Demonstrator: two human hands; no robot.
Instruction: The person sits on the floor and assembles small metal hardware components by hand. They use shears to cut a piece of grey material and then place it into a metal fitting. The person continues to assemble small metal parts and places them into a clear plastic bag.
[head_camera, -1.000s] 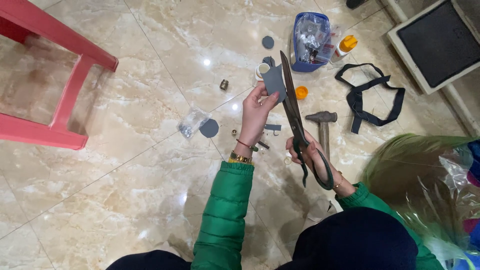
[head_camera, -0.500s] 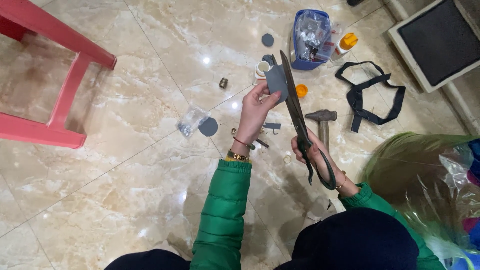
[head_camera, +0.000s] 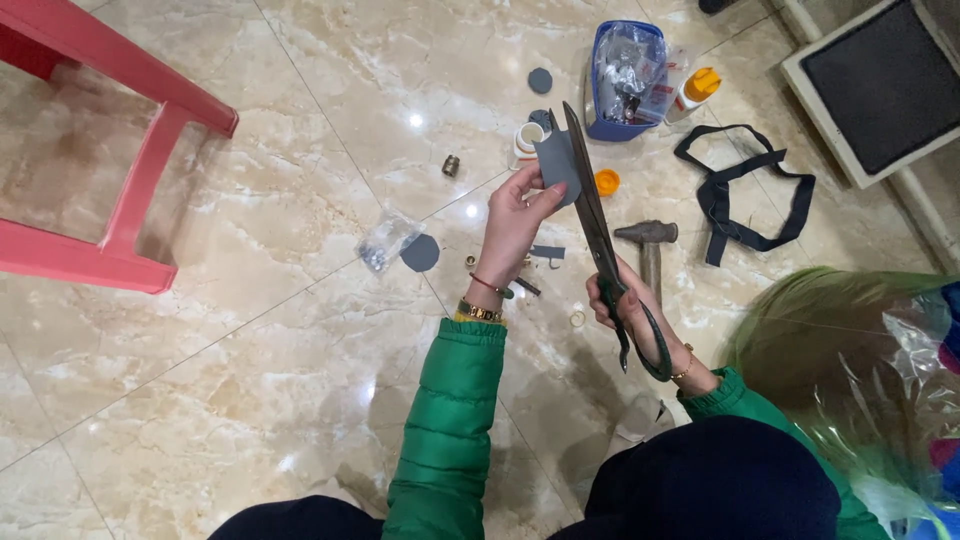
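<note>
A small grey flat sheet piece (head_camera: 557, 163) was held pinched between the thumb and fingers of the left hand (head_camera: 512, 222), just above the centre of the frame. A pair of large dark metal shears (head_camera: 600, 236) was gripped by the right hand (head_camera: 632, 318), its fingers closed through the handle loops right of centre; the blades, nearly shut, were set against the right edge of the sheet piece. On the marble tile floor (head_camera: 250, 330), a grey round disc (head_camera: 420, 253) and a clear plastic bag (head_camera: 384, 240) were noted left of the left hand. A steel-headed hammer (head_camera: 648, 240) lay right of the blades. A blue plastic container (head_camera: 625, 75) stood at upper centre, and a red plastic stool (head_camera: 120, 130) at upper left.
</note>
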